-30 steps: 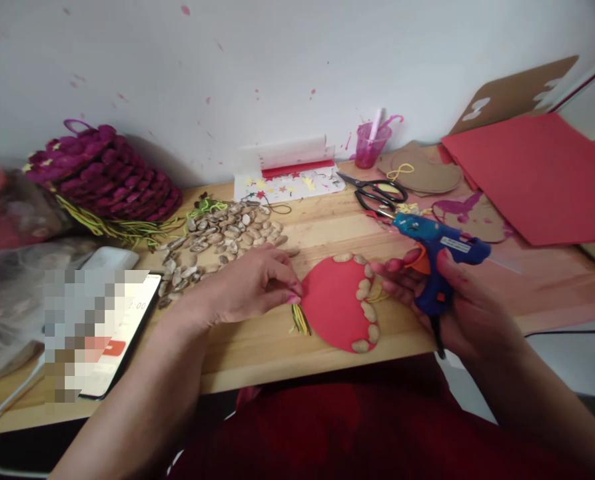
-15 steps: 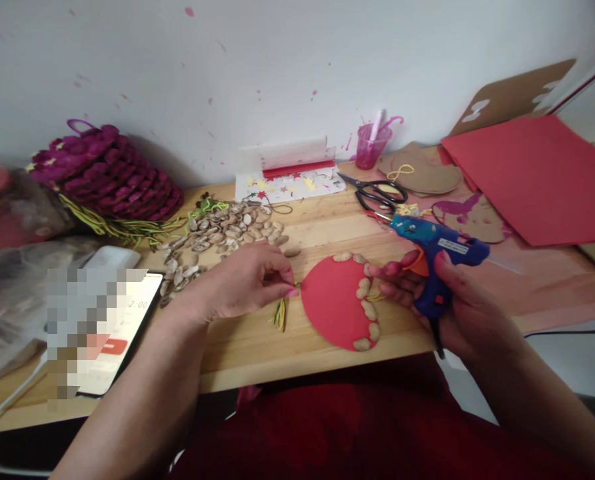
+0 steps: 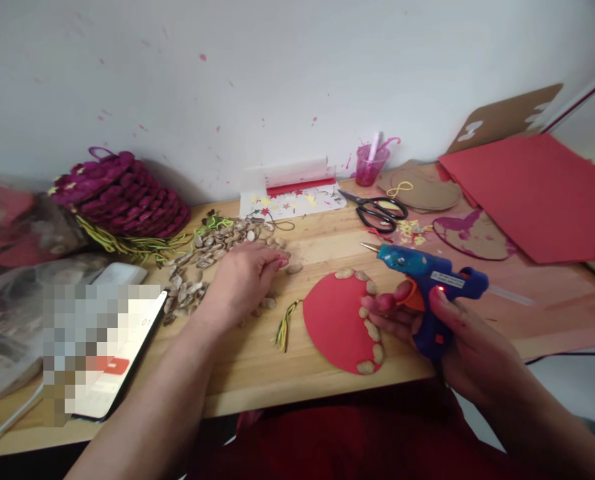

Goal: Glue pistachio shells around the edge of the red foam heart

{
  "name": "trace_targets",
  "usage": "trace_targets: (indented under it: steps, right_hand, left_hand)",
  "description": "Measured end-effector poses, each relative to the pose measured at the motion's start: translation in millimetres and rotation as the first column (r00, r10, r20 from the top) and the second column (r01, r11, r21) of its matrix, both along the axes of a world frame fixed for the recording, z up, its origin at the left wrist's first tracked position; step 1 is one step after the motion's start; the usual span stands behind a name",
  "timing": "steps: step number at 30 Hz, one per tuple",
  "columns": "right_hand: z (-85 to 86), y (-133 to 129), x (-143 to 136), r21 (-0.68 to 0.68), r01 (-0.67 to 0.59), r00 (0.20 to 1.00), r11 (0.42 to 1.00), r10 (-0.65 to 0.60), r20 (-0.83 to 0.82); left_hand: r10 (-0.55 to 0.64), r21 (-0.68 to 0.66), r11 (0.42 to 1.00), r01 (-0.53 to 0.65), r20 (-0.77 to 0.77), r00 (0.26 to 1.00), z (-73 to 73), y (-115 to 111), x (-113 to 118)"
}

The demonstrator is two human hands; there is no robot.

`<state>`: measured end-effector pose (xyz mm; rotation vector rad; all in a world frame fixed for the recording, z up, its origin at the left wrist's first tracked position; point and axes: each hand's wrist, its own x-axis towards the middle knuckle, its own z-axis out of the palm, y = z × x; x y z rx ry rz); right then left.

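Note:
My right hand (image 3: 457, 327) grips a blue hot glue gun (image 3: 434, 270) with an orange trigger; its metal nozzle points left. A small red light glows on its body. Below the nozzle lies a red paper heart (image 3: 332, 323), its right, lobed edge lined with tan nut shells. Fingertips of the right hand are close to that edge. From the heart's pointed left end hangs a yellow-green yarn tassel (image 3: 283, 328). My left hand (image 3: 250, 273) is over the pile of nut shells (image 3: 217, 243), its fingers pinched together. Whatever may be between them is hidden.
Black scissors (image 3: 380, 212) and a pink-stained cup (image 3: 371, 163) stand behind the heart. Red sheets (image 3: 537, 200) and cardboard hearts (image 3: 422, 190) lie at right. At left are a purple shell-covered piece (image 3: 127, 197), a lit phone (image 3: 132, 360) and a plastic bag (image 3: 12, 320).
My left hand has let go of the tassel's cord and moved up-left to the shell pile. The glue gun has shifted slightly left, and the view has tilted up.

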<state>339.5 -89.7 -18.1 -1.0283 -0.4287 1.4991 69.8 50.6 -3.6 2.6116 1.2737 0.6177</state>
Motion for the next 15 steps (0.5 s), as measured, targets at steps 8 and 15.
trace_targets:
  steps: [8,15]
  right_hand:
    - [-0.1,1.2,-4.6,-0.005,-0.053,0.999,0.999,0.053,-0.002]
    - [0.9,3.9,6.3,0.016,0.076,0.997,0.997,-0.076,0.005]
  left_hand:
    - [0.068,0.005,0.998,-0.068,0.040,0.997,-1.6,-1.1,1.9]
    - [0.027,0.011,1.000,-0.028,0.113,0.993,-9.9,1.4,2.6]
